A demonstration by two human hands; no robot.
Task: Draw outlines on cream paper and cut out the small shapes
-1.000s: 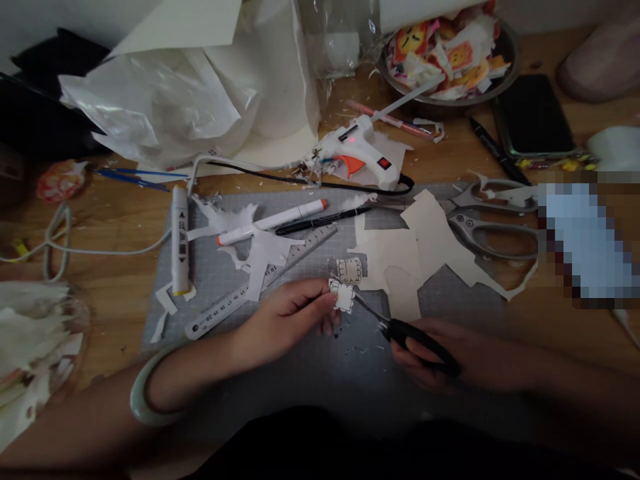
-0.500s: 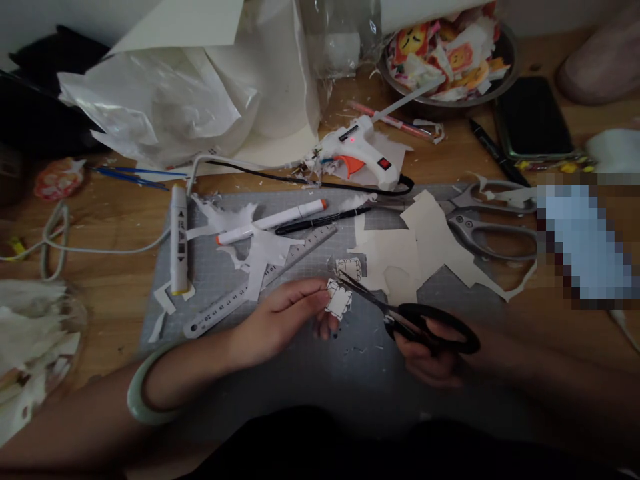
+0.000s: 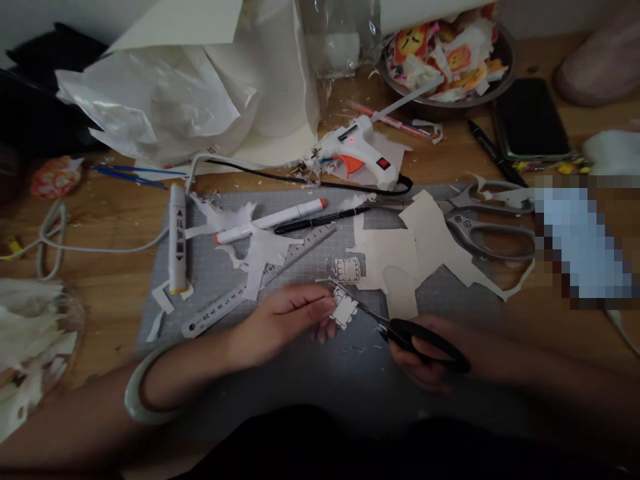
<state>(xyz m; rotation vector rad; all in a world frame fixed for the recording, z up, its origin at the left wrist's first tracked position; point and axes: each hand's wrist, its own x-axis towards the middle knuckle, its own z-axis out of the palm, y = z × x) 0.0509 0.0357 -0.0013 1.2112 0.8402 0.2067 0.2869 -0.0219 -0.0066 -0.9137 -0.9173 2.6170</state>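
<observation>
Between thumb and fingers, my left hand (image 3: 295, 317) pinches a small white paper cutout (image 3: 344, 308) with a scalloped black outline. My right hand (image 3: 423, 353) has its fingers in the handles of black-handled scissors (image 3: 433, 341). The scissor blades lie along the cutout's upper right edge, nearly closed, their tips close to my left fingertips. Just beyond lies a second outlined paper piece (image 3: 347, 270) on the grey cutting mat (image 3: 320, 387). Cream paper offcuts (image 3: 393, 257) rest right of it, and a steel ruler (image 3: 230, 300) lies slantwise beyond my left hand.
A white hot glue gun (image 3: 367, 150) with its light on lies at the back. Markers (image 3: 273, 220), a black pen (image 3: 323, 220) and large grey-handled scissors (image 3: 493, 220) lie on the mat. A metal bowl (image 3: 450, 100) of paper scraps and a phone (image 3: 533, 120) stand behind, right.
The scissor blades have closed along the cutout's edge, and my right hand has shifted slightly left. The cutout has moved a little right and down in my left hand.
</observation>
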